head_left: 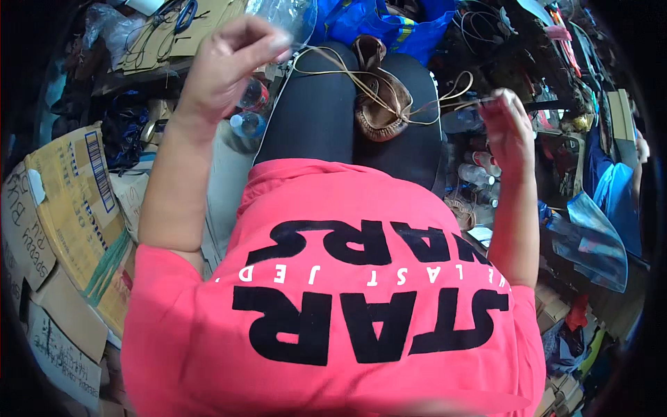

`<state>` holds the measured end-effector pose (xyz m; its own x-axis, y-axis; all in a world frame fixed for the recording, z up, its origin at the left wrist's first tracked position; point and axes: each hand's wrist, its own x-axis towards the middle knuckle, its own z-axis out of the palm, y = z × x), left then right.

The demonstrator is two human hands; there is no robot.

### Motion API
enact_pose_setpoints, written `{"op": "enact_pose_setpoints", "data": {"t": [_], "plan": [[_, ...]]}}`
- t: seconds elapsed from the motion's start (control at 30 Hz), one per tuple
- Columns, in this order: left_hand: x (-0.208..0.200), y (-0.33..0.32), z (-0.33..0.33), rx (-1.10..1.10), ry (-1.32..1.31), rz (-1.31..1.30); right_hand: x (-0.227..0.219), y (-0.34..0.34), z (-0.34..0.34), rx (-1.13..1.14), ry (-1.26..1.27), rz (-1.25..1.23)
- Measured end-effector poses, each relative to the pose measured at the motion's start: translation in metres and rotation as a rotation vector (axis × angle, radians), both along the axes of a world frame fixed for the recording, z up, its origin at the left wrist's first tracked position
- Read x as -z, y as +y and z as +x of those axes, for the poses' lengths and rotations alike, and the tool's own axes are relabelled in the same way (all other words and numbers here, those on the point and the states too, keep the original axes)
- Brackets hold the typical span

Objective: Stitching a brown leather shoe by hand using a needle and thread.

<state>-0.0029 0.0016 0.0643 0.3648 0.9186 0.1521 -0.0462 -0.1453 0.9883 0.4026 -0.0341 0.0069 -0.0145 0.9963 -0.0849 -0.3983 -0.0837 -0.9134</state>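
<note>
A brown leather moccasin (pixel 382 128) with a gathered toe seam lies across my thighs, its toe toward me. Long tan cord (pixel 353 72) comes out of its seam and loops loosely to both sides. At the upper left, my left hand (pixel 233 59) is raised with thumb and fingers pinched on one length of the cord. Level with the shoe on the right, my right hand (pixel 511 128) pinches the other length; a thin dark tip shows at its fingers, too small to name. Both hands are apart from the shoe.
Cardboard boxes (pixel 76 208) are stacked at the left. Plastic bottles (pixel 248 125) stand beside my left leg, and more bottles (pixel 478 175) lie by my right. A blue bag (pixel 389 24) is beyond my knees. Scissors (pixel 185 15) rest on cardboard at the far left.
</note>
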Motion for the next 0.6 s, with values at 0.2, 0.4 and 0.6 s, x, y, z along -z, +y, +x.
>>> {"op": "enact_pose_setpoints", "data": {"t": [0.2,0.4,0.6], "plan": [[-0.026,-0.024,0.048,0.714,-0.317,-0.439,-0.028,0.005,-0.053,-0.676,0.241,0.128],[0.002,-0.003,-0.055,-0.008,1.109,0.121,0.003,-0.049,0.039,-0.479,-1.162,-0.136],[-0.106,0.022,-0.295,-0.995,1.708,0.011,0.025,-0.172,0.304,-0.106,-2.030,-0.715]]}}
